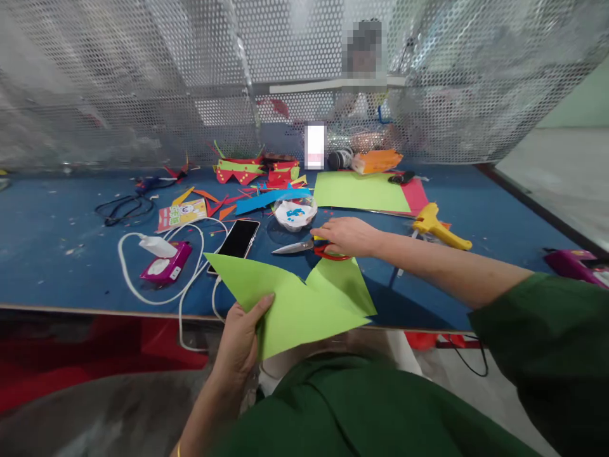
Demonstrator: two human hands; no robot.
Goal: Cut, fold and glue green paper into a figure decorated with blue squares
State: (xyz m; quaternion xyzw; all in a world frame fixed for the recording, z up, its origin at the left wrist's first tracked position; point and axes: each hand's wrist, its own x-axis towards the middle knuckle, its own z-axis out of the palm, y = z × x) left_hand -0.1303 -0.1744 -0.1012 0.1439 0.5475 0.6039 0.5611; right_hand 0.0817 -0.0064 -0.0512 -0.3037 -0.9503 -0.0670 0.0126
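Observation:
My left hand is closed on the lower left part of a green paper sheet, thumb on top. A deep notch runs into the sheet's upper edge, and its right part is folded or bent. Just above the sheet, my right hand grips a pair of scissors with red and yellow handles. The blades point left and look closed, apart from the paper's left part. Beneath the sheet's upper left corner lies a black-screened phone. A clear bowl with white lining and blue bits stands beyond the scissors.
Green sheets lie on a red one at the back right, near a yellow glue gun. Red and green paper crowns and paper scraps sit at the back. A purple power strip with a white cable is left. A metal mesh rises behind the table.

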